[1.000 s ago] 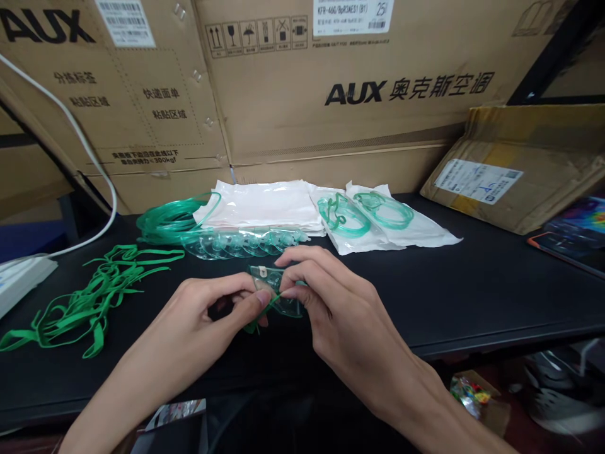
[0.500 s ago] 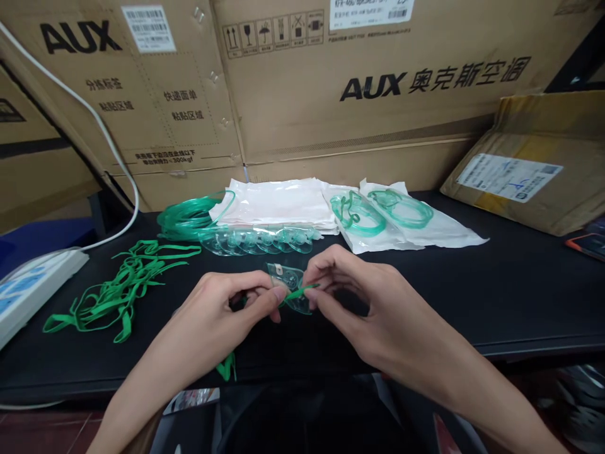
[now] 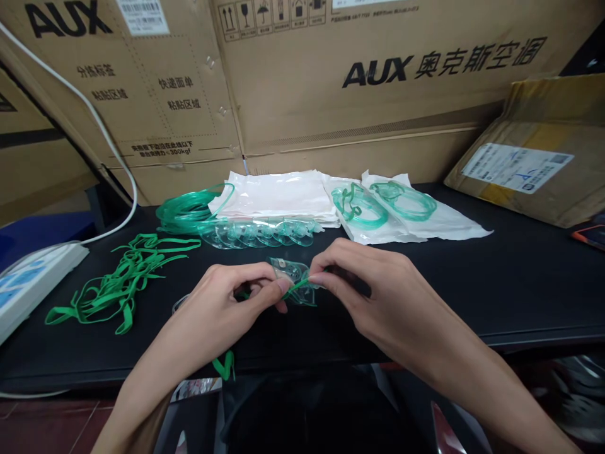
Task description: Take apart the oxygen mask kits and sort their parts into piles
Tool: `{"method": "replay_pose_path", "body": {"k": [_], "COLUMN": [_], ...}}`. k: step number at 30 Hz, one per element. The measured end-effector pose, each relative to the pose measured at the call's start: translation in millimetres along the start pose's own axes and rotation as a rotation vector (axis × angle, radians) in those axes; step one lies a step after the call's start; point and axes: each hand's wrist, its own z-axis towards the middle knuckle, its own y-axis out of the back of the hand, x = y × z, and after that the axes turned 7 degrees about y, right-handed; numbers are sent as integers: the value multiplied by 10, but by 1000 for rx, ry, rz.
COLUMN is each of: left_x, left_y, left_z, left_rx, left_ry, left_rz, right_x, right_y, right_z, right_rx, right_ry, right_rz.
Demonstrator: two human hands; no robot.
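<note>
Near the middle of the black table, my left hand (image 3: 248, 293) is closed on a clear mask (image 3: 293, 271) and a green strap (image 3: 299, 285). My right hand (image 3: 363, 284) pinches the strap's other visible part between thumb and fingertips, at the mask's right side. The strap runs taut between the two hands, across the mask. A green strap end (image 3: 225, 366) hangs below my left wrist at the table's edge. The fingers of both hands partly cover the mask.
Green straps (image 3: 130, 277) lie in a tangle at left, by a power strip (image 3: 33, 277). Behind are coiled green tubing (image 3: 182, 211), a row of clear masks (image 3: 259, 233), white packets (image 3: 278, 195) and bagged tubing (image 3: 362, 211). Cardboard boxes (image 3: 293, 101) stand at the back.
My right hand has moved slightly away from my left, and a longer stretch of green strap shows between them. The whole view has shifted a little.
</note>
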Motion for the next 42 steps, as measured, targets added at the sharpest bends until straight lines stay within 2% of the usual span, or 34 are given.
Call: {"method": "replay_pose_path", "body": {"k": [7, 18, 20, 25, 29, 33, 36, 40, 42], "left_x": [45, 106, 114, 119, 111, 113, 128, 170, 202], "left_y": [-20, 8, 6, -10, -26, -48, -43, 34, 94], "left_z": [49, 69, 77, 79, 70, 91, 111, 107, 95], "left_rx": [14, -39, -48, -70, -77, 33, 119, 99, 90], "left_ry": [0, -24, -26, -99, -96, -69, -57, -14, 6], "left_rz": [2, 3, -8, -38, -95, -165, -218, -180, -151], "right_x": [-20, -62, -50, -53, -108, -125, -160, -297, -387], "right_y": [36, 26, 7, -145, -251, -253, -152, 180, 394], "right_z": [3, 39, 36, 4, 24, 98, 153, 179, 159], "right_rx": [-47, -259, -227, -23, 15, -171, -439, -852, -1004], "right_ry": [-27, -72, -80, -162, -274, -292, -288, -231, -206], "right_rz": [-86, -244, -179, 89, 177, 303, 365, 425, 454]}}
